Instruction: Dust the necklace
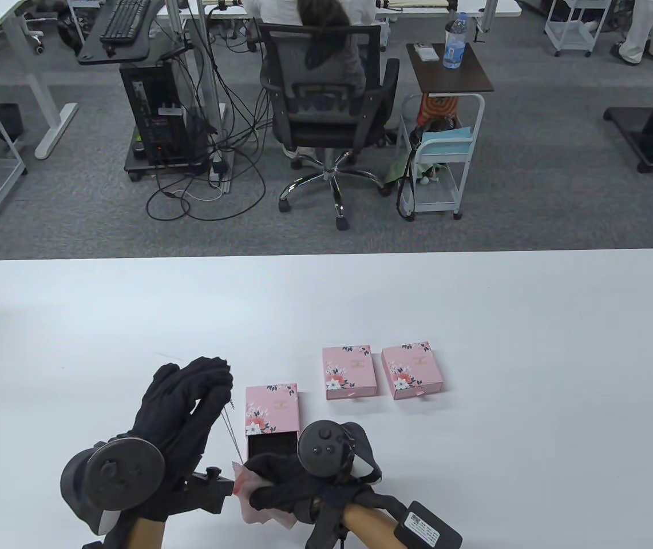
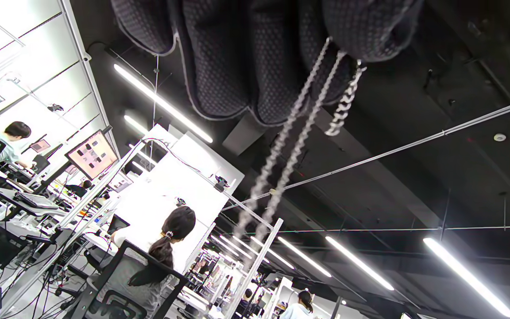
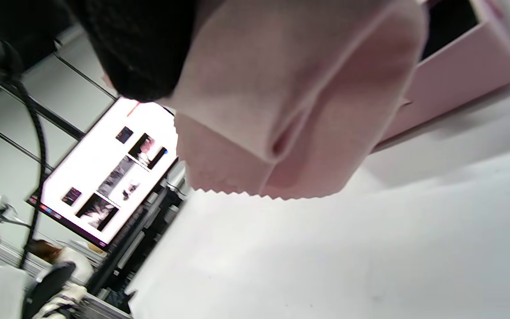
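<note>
Grey carpet point(image 1: 532, 189), black office chair point(image 1: 326, 108), white desks point(image 1: 11, 17), probably ceiling striplights point(image 2: 162, 104)

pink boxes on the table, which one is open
The pink box nearest the hands, left of the other two: its black-lined drawer is slid out toward the right hand. The two farther boxes are closed.

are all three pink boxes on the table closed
No: the nearest pink floral box has its black-lined drawer pulled out toward the hands, while the other two look shut.
</note>
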The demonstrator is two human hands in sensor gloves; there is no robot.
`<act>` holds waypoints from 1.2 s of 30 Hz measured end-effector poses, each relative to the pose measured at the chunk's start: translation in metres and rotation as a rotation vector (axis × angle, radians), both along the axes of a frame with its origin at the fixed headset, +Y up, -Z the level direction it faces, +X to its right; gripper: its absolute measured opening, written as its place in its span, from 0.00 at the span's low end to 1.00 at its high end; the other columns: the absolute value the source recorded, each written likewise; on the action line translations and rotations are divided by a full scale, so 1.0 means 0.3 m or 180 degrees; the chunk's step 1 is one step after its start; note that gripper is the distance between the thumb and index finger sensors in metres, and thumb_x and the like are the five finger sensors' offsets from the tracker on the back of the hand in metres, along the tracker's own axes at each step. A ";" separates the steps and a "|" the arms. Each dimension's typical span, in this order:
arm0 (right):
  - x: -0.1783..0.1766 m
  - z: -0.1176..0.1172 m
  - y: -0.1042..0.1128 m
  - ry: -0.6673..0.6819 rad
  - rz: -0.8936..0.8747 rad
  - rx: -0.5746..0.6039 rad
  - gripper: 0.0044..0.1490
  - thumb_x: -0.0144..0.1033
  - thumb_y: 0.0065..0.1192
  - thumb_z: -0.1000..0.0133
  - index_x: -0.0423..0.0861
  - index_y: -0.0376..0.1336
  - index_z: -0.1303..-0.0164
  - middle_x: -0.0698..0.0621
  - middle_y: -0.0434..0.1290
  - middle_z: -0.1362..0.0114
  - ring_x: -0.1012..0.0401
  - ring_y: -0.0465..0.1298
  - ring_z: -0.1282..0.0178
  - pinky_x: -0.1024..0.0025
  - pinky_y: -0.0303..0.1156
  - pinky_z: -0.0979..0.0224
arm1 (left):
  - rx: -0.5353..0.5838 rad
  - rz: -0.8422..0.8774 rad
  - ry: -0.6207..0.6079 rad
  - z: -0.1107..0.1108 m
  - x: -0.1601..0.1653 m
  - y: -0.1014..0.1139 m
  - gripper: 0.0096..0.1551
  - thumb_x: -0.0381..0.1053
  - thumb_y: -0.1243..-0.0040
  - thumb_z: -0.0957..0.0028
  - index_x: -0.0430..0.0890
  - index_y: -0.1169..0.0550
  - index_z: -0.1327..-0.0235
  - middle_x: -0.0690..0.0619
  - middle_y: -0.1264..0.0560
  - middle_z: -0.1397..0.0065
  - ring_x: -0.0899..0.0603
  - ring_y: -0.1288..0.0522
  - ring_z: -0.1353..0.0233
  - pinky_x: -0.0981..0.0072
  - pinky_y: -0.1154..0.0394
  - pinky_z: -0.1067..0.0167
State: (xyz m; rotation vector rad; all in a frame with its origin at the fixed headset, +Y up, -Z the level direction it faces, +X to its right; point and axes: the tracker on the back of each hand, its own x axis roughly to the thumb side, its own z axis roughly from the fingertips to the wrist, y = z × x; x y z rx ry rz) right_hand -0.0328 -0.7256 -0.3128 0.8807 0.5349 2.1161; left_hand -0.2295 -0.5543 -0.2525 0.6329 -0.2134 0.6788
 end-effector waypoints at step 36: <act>0.131 -0.074 0.148 -0.0494 0.0449 0.0285 0.47 0.45 0.65 0.45 0.48 0.49 0.19 0.39 0.63 0.20 0.42 0.70 0.26 0.50 0.65 0.25 | -0.0137 -0.0409 -0.0215 -0.018 0.119 -0.045 0.20 0.59 0.45 0.46 0.56 0.17 0.46 0.56 0.16 0.33 0.42 0.19 0.29 0.42 0.37 0.23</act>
